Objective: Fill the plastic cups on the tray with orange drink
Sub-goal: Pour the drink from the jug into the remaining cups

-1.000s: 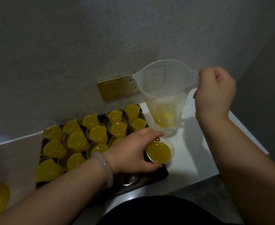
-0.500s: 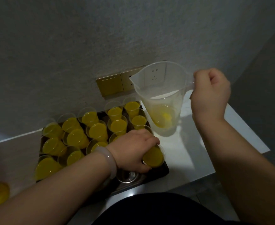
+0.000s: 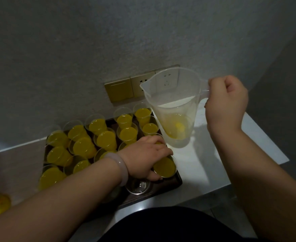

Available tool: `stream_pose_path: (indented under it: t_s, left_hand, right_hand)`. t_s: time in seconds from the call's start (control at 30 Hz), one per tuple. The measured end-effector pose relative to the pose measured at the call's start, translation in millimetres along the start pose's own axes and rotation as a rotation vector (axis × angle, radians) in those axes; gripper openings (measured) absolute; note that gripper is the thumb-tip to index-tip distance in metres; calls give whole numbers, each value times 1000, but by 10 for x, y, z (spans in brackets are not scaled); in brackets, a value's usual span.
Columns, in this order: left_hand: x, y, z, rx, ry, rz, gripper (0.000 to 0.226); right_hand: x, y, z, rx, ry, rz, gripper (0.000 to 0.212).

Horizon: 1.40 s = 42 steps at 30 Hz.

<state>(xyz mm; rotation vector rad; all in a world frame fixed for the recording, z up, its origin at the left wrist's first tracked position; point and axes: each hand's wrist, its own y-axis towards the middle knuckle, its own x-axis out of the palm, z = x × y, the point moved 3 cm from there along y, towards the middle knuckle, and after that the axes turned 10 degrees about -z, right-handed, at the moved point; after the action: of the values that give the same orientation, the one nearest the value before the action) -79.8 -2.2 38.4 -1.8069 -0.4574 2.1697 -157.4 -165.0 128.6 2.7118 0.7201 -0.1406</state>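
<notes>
The left hand [image 3: 143, 154] has its grip curled round a nearly full plastic cup [image 3: 164, 167] at the near right corner of the tray [image 3: 177, 183], close by filled neighbours, so a squeeze on its wall or a sideways nudge could slop orange drink. The right hand [image 3: 225, 102] has its grip wrapped round the handle of the jug [image 3: 175, 105], held above the surface [image 3: 204, 163] just right of the tray. With little drink left, the steep tilt needed for the empty cup [image 3: 138, 185] may splash.

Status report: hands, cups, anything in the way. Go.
Left hand grips a filled cup at the tray's near right corner. Right hand holds the jug by its handle, little drink left. Left wrist hangs over one empty cup.
</notes>
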Motion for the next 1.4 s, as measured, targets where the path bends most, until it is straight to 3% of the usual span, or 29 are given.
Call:
stream_pose_path:
  t_s: [0.33,0.63,0.77,0.93,1.1,1.4]
  left_hand:
    - [34,-51,30,-25,60,2,76]
    - [-6,-107,45,-55,-10,-8,85]
    - [-94,-225,15,-92,-133,146,70]
    - [-198,-583,-31,-208,-383,543,45]
    - [-272,-904,44,-235,-608,880,45]
    - [-277,-1339,169,-263,-781,908,65]
  right_hand:
    - [6,-43,-16,22,3,-4,33]
    - [1,-109,-90,4,-8,-9,21]
    - [-28,-121,-150,8,49,-1,28]
    - [-24,-158,-300,4,84,-18,29]
    - [71,-319,-437,3,110,-103,27]
    - [230,-889,-777,16,46,-180,21]
